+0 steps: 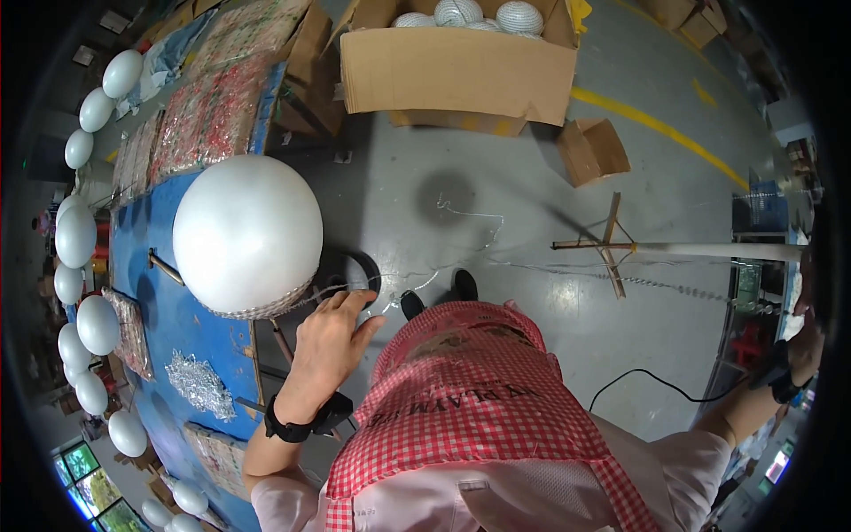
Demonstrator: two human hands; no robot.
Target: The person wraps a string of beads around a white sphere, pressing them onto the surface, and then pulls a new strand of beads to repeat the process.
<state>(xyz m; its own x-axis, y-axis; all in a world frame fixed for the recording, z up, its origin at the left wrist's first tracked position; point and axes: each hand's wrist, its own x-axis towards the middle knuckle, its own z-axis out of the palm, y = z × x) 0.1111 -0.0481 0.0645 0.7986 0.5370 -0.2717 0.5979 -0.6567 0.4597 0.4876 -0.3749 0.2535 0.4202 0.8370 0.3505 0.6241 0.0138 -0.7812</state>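
Note:
A large glossy white ball [248, 235] stands at the blue table's edge, to the left of my left hand. Rows of silver beaded cord [257, 308] wrap its lower part. The cord runs off the ball to my left hand [330, 341], whose fingers are bent around it, with the thumb held apart. Beyond the fingertips, glittering strands stretch across to the right. My right hand [805, 348] is raised at the far right rim, in shadow and partly cut off; its fingers cannot be made out. A twisted strand [691, 290] ends near it.
The blue table [168, 328] carries wrapped red-and-green packs [213, 115] and a silver tangle [199, 384]. White balls hang along the left. A cardboard box [456, 71] holds cord-covered balls; a smaller box [594, 151] stands nearby. A wooden cross stand [610, 246] and black cable [656, 377] lie right.

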